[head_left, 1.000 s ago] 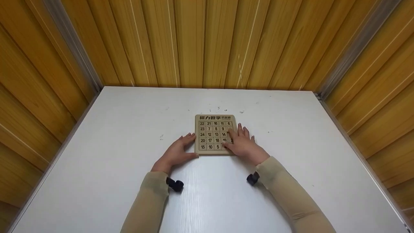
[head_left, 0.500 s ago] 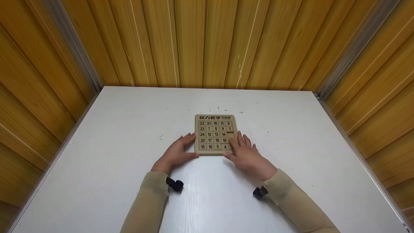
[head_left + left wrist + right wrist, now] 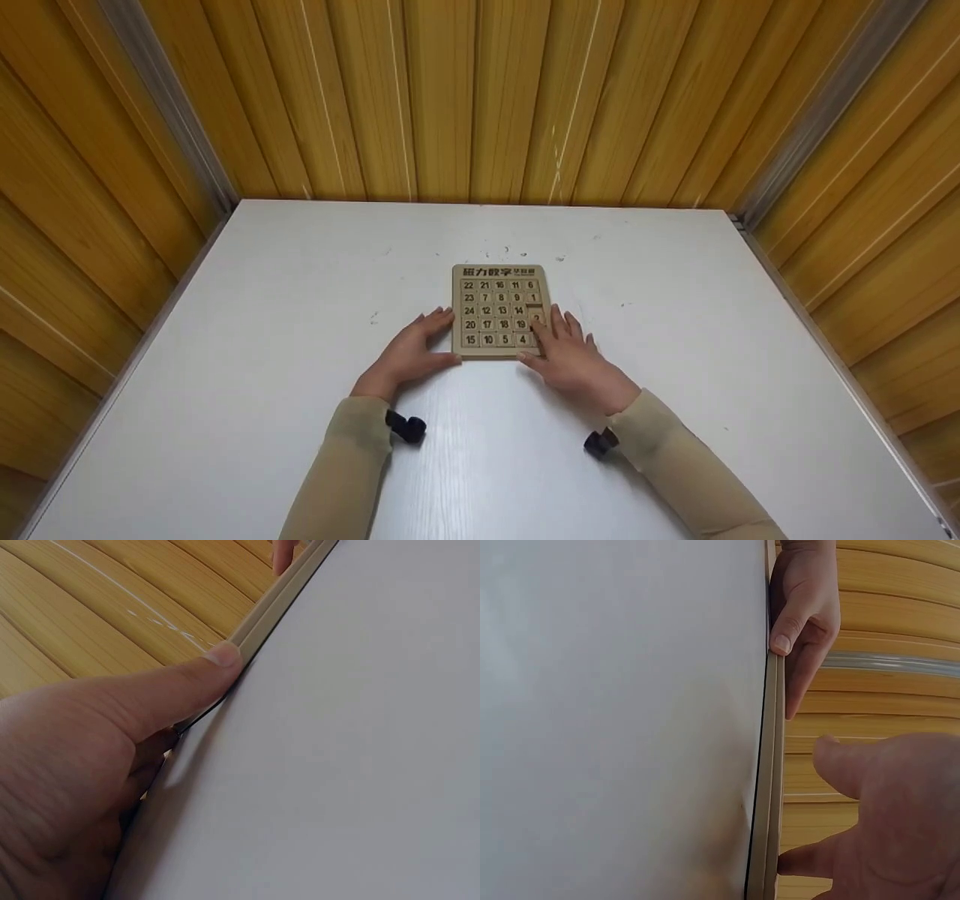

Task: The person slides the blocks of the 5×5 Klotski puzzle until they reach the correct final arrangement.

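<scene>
A wooden number slide puzzle (image 3: pixel 496 354) lies flat mid-table in the head view, its rows of numbered tiles facing up. Along its left side my left hand (image 3: pixel 411 352) steadies it, with the thumb at the near left corner; the left wrist view has that thumb on the puzzle's edge (image 3: pixel 274 611). My right hand (image 3: pixel 574 364) lies over the near right corner, index fingertip on a tile marked 2 (image 3: pixel 536 318) in the rightmost column. Between this tile and the 1 tile (image 3: pixel 533 298) is a narrow gap. The right hand covers the bottom right tile.
The white table (image 3: pixel 300 285) spreads around the puzzle, with small dark marks behind it. Wood-patterned panels (image 3: pixel 442 97) rise at the back and both sides. A small black camera sits on each wrist, the left one (image 3: pixel 409 429) beside the beige sleeve.
My right hand has drawn back toward me, its index finger moving from the 1 tile down to the 2 tile. The 2 tile has slid upward, narrowing the gap. The left hand stays put.
</scene>
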Motion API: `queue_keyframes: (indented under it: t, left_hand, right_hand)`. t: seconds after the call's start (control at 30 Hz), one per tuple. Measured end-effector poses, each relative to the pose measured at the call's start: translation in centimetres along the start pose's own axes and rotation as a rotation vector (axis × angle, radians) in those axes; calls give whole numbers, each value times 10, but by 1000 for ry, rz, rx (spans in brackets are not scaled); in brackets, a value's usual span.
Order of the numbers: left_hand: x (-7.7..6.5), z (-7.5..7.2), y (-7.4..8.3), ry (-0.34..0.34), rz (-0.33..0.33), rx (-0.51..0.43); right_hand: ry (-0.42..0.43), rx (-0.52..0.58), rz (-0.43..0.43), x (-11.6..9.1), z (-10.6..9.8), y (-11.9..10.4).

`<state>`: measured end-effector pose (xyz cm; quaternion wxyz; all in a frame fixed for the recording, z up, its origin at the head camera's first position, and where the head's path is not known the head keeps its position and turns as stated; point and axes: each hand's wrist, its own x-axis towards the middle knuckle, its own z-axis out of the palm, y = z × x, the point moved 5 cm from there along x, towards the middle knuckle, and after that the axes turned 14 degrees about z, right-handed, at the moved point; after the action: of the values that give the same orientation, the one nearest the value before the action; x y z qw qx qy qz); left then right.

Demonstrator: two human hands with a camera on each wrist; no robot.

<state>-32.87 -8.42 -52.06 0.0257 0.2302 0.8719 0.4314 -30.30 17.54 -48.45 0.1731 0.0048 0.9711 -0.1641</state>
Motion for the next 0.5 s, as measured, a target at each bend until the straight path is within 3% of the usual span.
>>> queue_keyframes:
  t: [0.2, 0.5]
  left_hand:
    - [0, 0, -1, 0, 14, 1]
    - [0, -1, 0, -3, -18, -9]
  right_hand:
    - [-21, 15, 18, 9, -3, 0]
    - [-31, 36, 18, 14, -3, -1]
